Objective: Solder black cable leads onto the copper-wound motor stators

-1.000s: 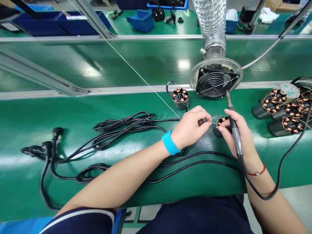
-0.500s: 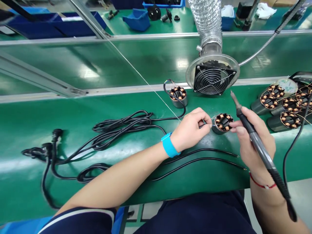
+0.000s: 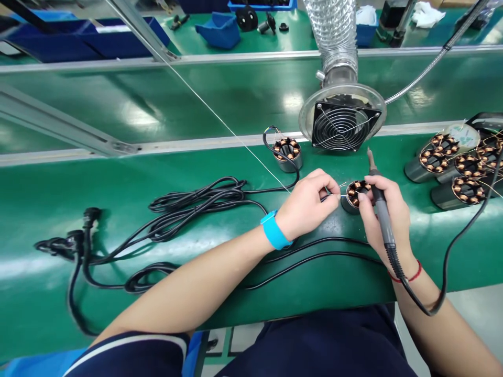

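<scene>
My left hand [image 3: 308,207], with a blue wristband, pinches the end of a black cable [image 3: 257,205] and its thin wires beside a motor stator [image 3: 351,204] with copper windings. A thin pale wire, apparently solder [image 3: 231,131], slants down from the upper left and disappears behind this hand. My right hand [image 3: 395,212] grips a soldering iron [image 3: 382,212], its tip pointing up and away, below the fan. The right fingertips reach the stator's right side and cover part of it.
A fume extractor fan [image 3: 346,125] on a foil duct hangs above the stator. Another stator [image 3: 287,154] with a cable stands behind my left hand; several more [image 3: 456,193] are grouped at right. Coiled black cables [image 3: 196,207] with plugs [image 3: 92,214] lie at left.
My right hand has moved left with the soldering iron, closer to the stator, and the iron now stands more upright. My left hand has hardly moved.
</scene>
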Available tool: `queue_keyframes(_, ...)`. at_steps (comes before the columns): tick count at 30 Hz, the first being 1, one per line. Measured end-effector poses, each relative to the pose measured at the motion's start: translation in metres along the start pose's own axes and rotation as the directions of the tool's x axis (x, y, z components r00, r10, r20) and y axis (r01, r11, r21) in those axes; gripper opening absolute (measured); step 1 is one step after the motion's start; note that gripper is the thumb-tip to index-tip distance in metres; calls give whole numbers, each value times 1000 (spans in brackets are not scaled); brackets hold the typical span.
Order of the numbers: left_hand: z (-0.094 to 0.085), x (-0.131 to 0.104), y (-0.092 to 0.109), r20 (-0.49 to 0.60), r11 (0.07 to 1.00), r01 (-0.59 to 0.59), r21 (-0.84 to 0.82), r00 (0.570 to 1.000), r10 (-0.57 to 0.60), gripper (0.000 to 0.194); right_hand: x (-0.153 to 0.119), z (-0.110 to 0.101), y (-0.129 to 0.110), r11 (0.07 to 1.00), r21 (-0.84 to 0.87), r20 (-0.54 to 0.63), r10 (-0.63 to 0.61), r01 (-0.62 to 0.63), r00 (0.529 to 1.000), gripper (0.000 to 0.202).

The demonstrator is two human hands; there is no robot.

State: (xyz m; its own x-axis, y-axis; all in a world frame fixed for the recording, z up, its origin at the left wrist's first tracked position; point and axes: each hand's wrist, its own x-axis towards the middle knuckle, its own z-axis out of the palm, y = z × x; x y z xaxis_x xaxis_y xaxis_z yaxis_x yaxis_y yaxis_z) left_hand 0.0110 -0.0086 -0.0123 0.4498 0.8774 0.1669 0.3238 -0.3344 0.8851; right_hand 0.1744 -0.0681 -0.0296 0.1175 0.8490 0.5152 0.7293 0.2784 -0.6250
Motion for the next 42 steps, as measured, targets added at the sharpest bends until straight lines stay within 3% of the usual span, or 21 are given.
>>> queue_keyframes(5,0,-1,2,-9,1000,-26,14,1000,26,12,0,4,-1,997,-73,7,-29,30,1000,29)
queue_keyframes(9,1,-2,3,2,999,-42,12,999,42,12,-8,-9,-1,997,-58,40,-57,59,998,38)
queue_keyframes(13,3,-4,5,-7,996,-74,51,997,74,12,-25,-26,-3,997,66,-76,-43,48,996,42)
queue_keyframes(19,4,-6,9,-36,982,-115,149,992,121,12,-46,-28,0,958,150,-259,-199,243,945,28)
queue_keyframes(28,5,-5,9,-47,978,-123,166,990,132,13,-50,-24,2,940,184,-259,-236,288,937,26)
queue_keyframes(42,4,-4,10,-46,974,-132,185,989,143,14,-50,-24,3,940,220,-217,-213,260,953,23)
